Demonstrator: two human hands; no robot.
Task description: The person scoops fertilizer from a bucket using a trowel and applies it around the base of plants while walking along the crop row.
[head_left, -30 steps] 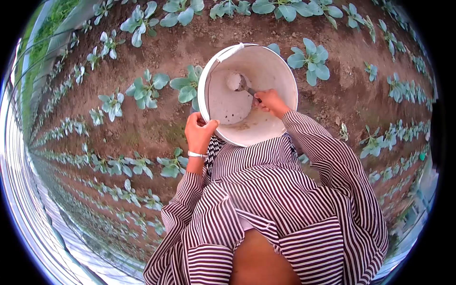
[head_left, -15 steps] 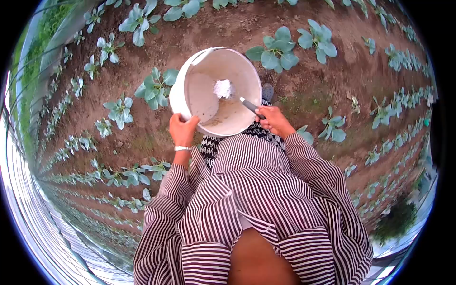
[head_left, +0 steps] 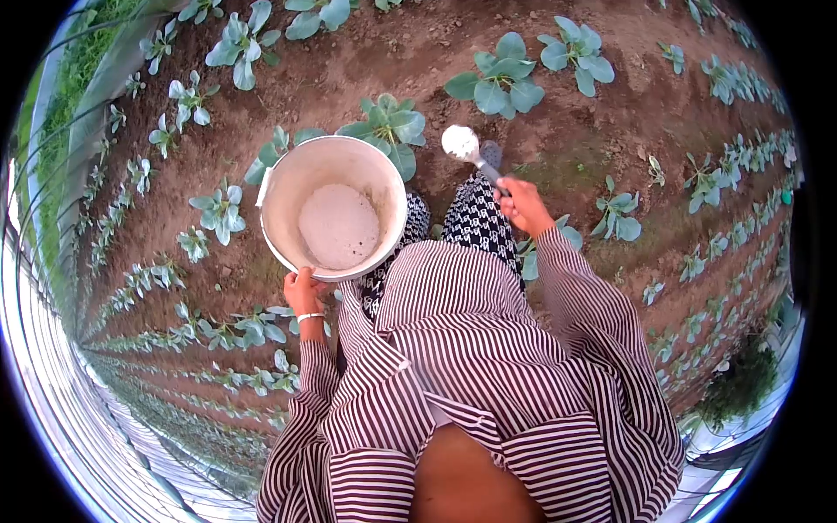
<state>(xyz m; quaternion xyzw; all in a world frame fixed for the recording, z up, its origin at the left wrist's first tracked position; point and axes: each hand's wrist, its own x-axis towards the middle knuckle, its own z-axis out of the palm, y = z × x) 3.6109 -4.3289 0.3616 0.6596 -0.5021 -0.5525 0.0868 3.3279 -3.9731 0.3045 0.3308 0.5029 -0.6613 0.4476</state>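
My left hand (head_left: pixel 303 291) grips the near rim of a white bucket (head_left: pixel 397 218), which hangs to the left of my legs. Pale granular stuff (head_left: pixel 338 227) covers part of its bottom. In my right hand (head_left: pixel 523 206) is the dark grey handle of a spoon (head_left: pixel 488 170). Its bowl holds a heap of white powder (head_left: pixel 459 142). The spoon is outside the bucket, to its right, over the soil near my shoe (head_left: pixel 492 153). A broad-leaved plant (head_left: pixel 390 126) stands just beyond the bucket rim.
Leafy seedlings grow in rows in brown soil (head_left: pixel 349 70). Two larger plants (head_left: pixel 501 83) stand ahead, right of centre. Small plants (head_left: pixel 617 213) are beside me on the right. A curved greenhouse wall with bars (head_left: pixel 52 410) runs along the left.
The spoon has come out of the bucket with white powder in it and moved up and right. The bucket has shifted left and down, uncovering a plant behind it.
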